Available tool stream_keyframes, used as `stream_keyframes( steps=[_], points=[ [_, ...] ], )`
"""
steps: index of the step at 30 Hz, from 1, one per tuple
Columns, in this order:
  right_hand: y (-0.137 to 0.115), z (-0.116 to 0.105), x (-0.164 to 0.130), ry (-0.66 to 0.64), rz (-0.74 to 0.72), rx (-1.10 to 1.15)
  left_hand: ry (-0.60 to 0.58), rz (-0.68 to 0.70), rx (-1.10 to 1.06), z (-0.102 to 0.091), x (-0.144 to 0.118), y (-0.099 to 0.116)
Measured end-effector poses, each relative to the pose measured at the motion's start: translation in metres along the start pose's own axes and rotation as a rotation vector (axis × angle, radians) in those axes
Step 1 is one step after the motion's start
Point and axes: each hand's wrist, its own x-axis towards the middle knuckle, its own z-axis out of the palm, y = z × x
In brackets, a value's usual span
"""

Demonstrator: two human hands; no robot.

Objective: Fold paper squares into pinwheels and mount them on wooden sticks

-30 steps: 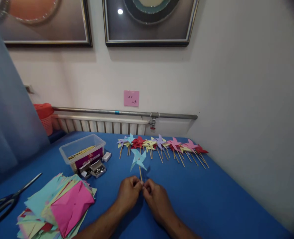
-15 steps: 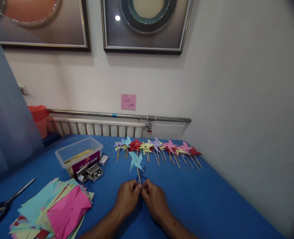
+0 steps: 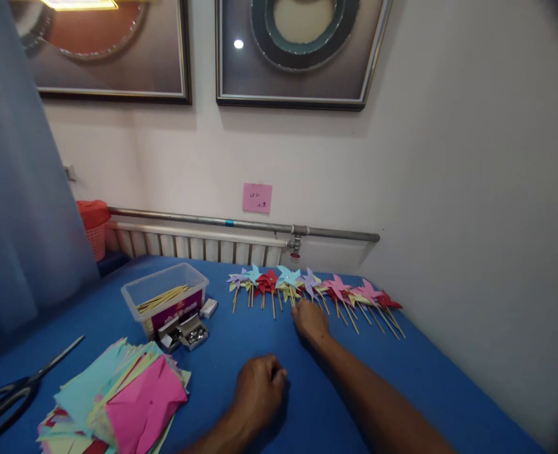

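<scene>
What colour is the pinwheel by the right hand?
Light blue pinwheel, just beyond the right hand; head view.

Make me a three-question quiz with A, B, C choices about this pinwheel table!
1. Where is the right hand?
A. On the scissors
B. At the row of pinwheels
C. In the plastic box

2. What colour is the top sheet of the paper pile?
A. Pink
B. Black
C. Orange

3. How is the left hand?
A. Gripping the scissors
B. Lifting the paper pile
C. Curled on the blue table, apart from the pinwheels

Answers: 1 B, the hand reaches to the sticks at the far row by the wall. 2 A, a big pink sheet lies on top. 3 C, it rests near the front edge, its fingers bent, with the scissors far to its left.
</scene>
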Motion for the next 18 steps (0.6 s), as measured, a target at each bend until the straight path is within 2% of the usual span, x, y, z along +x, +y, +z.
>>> stream_keyframes(
  steps=[6, 10, 12, 14, 15, 16, 18],
  points=[
    [-0.007, 0.012, 0.013, -0.029, 0.016, -0.002, -0.019, 0.021, 0.043, -0.002, -0.002, 0.002],
    [-0.005, 0.009, -0.007, -0.016, -0.050, 0.033, -0.013, 0.023, 0.037, -0.001, -0.002, 0.000],
    [0.004, 0.006, -0.036, -0.032, -0.121, 0.069, 0.000, 0.020, 0.023, -0.001, -0.001, -0.002],
    [0.022, 0.007, -0.081, -0.079, -0.220, 0.129, 0.011, 0.024, 0.012, -0.001, 0.000, -0.004],
    [0.034, 0.008, -0.110, -0.144, -0.309, 0.232, 0.016, 0.024, 0.010, -0.002, 0.001, -0.004],
    [0.047, 0.010, -0.142, -0.273, -0.401, 0.313, 0.021, 0.024, 0.009, -0.002, 0.001, -0.004],
    [0.072, 0.015, -0.210, -0.411, -0.443, 0.333, 0.028, 0.025, 0.009, -0.003, 0.001, -0.003]
  ],
)
